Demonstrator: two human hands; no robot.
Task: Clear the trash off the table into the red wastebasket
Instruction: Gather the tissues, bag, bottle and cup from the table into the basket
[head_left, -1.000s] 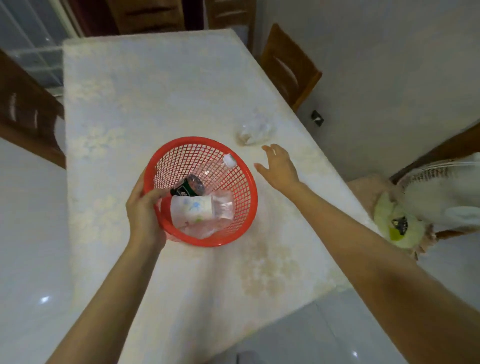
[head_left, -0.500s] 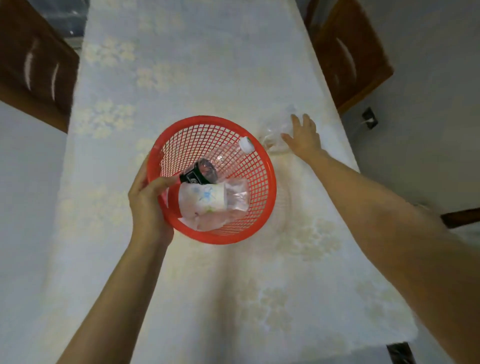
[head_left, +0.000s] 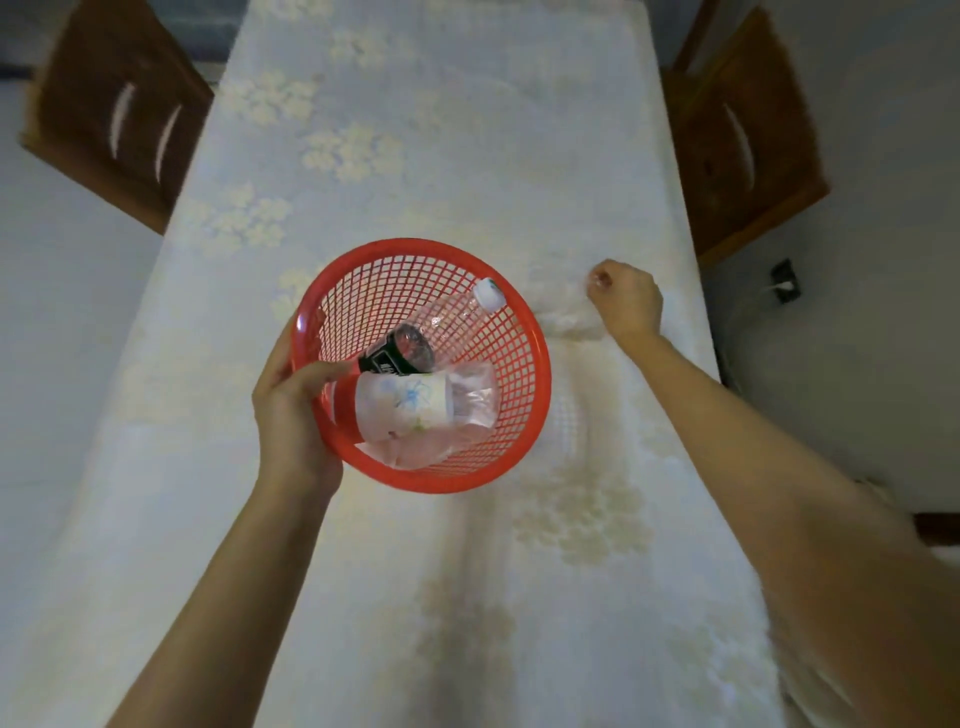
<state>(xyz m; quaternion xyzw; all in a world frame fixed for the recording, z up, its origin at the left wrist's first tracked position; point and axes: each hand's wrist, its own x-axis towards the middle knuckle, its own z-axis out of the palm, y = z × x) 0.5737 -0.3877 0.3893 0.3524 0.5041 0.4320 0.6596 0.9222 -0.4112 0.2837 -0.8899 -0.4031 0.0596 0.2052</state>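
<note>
The red wastebasket is held just above the table by my left hand, thumb hooked over its near-left rim. Inside it lie a clear plastic bottle with a white cap, a dark-labelled bottle, a white paper cup and clear plastic wrap. To the right of the basket my right hand is closed on a crumpled clear plastic bag lying on the white floral tablecloth. The bag is pale and blurred against the cloth.
A wooden chair stands at the table's left side and another wooden chair at its right side. A wall socket with a plug sits low on the right wall. The table's right edge runs close to my right hand.
My right hand reached to the plastic bag and its fingers closed on it. The view tilted further down over the table. My left hand kept its hold on the basket.
</note>
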